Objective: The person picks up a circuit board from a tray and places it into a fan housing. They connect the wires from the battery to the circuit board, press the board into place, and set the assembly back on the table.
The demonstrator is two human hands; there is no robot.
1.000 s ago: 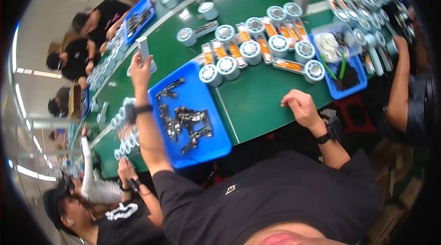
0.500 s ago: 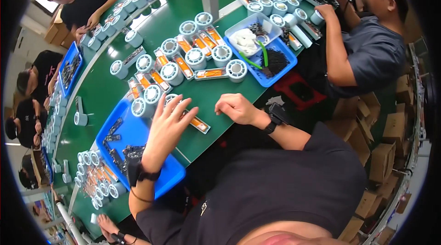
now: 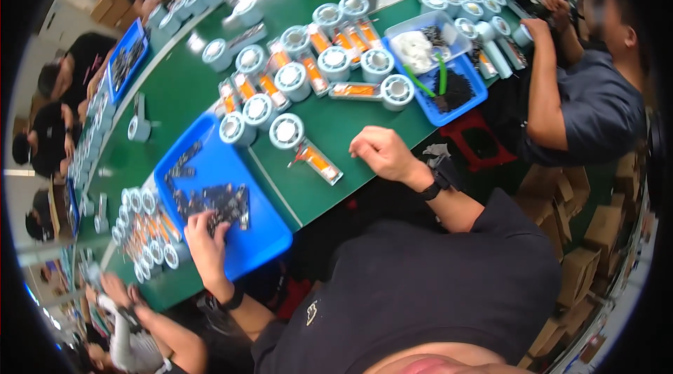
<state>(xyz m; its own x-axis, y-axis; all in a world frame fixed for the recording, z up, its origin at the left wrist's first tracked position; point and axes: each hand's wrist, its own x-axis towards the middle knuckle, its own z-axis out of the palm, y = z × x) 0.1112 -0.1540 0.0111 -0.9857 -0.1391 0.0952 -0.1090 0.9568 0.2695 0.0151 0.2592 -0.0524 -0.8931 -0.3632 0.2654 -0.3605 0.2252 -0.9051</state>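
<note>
Over the shallow blue tray (image 3: 263,237) my left hand (image 3: 205,244) reaches with bent fingers, thumb apart, at a heap of dark circuit boards (image 3: 221,200). Nothing shows clearly in its grip. My right hand (image 3: 384,152) is curled closed above the table's near edge; the inside of its fingers is hidden. Between the hands lies a light-blue round housing (image 3: 287,131), joined to a long tray-like handle (image 3: 319,164) with an orange-and-white part inside and thin wires at the joint.
Several similar round-headed units (image 3: 292,79) cover the green table (image 3: 329,213) beyond my hands. A blue bin (image 3: 442,118) at the right holds black small parts, a clear tub (image 3: 413,51) and green-handled pliers (image 3: 443,76). More units (image 3: 147,234) stand left. Co-workers sit around; cardboard boxes (image 3: 585,272) stand at right.
My left hand has moved from over the unit, left and down to the boards in the blue tray. My right hand stays curled near the edge. The view has shifted.
</note>
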